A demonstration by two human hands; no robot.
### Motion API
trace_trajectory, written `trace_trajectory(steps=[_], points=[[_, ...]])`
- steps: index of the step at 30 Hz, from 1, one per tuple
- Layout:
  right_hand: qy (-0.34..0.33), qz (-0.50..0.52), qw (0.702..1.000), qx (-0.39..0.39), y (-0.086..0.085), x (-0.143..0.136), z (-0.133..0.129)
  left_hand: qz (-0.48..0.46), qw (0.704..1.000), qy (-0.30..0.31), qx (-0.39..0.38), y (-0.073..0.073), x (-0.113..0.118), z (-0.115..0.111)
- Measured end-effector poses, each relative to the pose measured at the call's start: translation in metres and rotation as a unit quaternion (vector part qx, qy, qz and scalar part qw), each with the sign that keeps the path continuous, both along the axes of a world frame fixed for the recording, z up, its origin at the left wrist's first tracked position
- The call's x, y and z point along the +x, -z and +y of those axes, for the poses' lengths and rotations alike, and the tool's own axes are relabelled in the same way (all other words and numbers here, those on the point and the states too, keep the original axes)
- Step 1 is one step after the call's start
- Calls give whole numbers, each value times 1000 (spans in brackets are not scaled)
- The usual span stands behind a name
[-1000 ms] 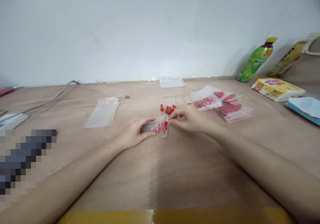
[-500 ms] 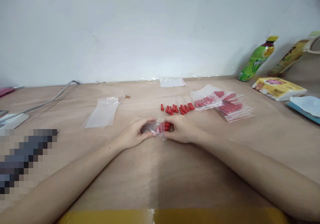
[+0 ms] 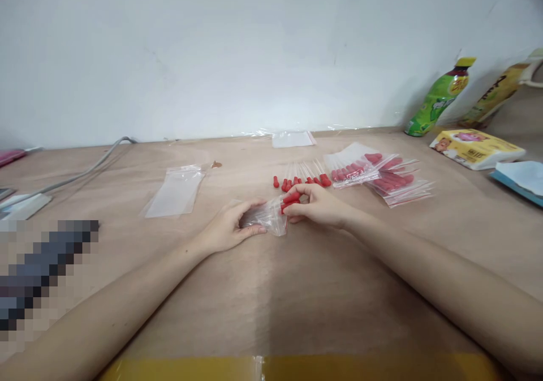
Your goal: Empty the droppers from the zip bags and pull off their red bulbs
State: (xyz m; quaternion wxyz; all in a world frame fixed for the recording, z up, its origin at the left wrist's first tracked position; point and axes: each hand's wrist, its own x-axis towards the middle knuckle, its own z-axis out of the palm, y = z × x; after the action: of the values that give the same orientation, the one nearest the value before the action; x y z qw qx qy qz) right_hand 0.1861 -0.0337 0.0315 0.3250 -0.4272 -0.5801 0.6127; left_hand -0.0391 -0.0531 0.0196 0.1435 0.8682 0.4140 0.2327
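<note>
Tabletop (image 3: 224,307), held droppers (image 3: 292,197) bulb-end right

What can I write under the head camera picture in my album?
The left hand holds a clear bag; the right hand pinches red-ended droppers at its mouth.

Your bare forearms (image 3: 139,296) converge from either side; your left hand (image 3: 229,226) curls in a C, thumb (image 3: 254,231) nearest you, while your right hand (image 3: 320,205) pinches, fingers (image 3: 304,188) bent.
</note>
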Motion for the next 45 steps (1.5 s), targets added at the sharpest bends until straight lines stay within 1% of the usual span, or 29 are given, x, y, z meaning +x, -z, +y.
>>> trace_trajectory(steps=[3,6,8,10,11,12,14,15,16,17,18,20,21,22,24,26,29,31,35,37,39,41,43,45], points=[[20,6,1000,-12,-2,-5,-2,32,999,8,-5,-1,-2,0],[48,-6,999,-3,-9,0,2,56,998,22,-13,-2,-4,-1],[30,-30,999,24,-21,13,7,53,998,22,-18,-2,-4,-2],[-25,-62,996,65,-36,34,13,48,998,21,-25,-3,-3,-2],[-42,-76,992,92,-45,46,16,47,998,24,-27,-3,-3,-3],[-22,-84,989,123,-52,58,19,48,998,30,-27,-4,-2,-3],[53,-97,977,180,-65,78,25,54,997,46,-18,-5,-1,-3],[98,-97,968,211,-68,86,27,60,997,55,-12,-5,-1,-2],[141,-98,953,249,-69,91,30,67,996,61,-6,-5,-1,-2],[183,-105,932,294,-68,93,32,78,995,67,-1,-4,-1,-2],[224,-123,904,344,-64,93,35,92,993,71,2,-4,-1,-1],[273,-195,830,445,-52,88,41,127,989,81,2,-3,-2,-1],[274,-241,793,488,-44,85,44,143,986,83,0,-3,-3,0],[258,-285,759,525,-36,81,46,157,984,83,-1,-2,-3,0],[199,-359,709,574,-19,75,50,174,982,78,-7,-3,-5,-1],[143,-415,676,592,-5,71,53,181,981,72,-16,-4,-6,-1],[97,-470,646,594,6,70,54,184,980,73,-30,-8,-9,-1],[72,-501,635,584,9,70,54,186,979,72,-28,-10,-11,-1],[25,-550,622,557,7,69,50,180,982,59,10,-9,-11,-1],[32,-552,628,548,6,66,47,172,983,57,24,-7,-10,-1],[51,-533,643,547,4,61,42,165,984,58,27,-5,-10,-1],[52,-503,662,554,3,53,36,161,985,56,25,-4,-10,-1],[20,-479,672,565,3,44,31,159,986,54,22,-4,-10,-1],[-19,-472,667,576,3,35,28,157,986,54,21,-5,-10,-2]])
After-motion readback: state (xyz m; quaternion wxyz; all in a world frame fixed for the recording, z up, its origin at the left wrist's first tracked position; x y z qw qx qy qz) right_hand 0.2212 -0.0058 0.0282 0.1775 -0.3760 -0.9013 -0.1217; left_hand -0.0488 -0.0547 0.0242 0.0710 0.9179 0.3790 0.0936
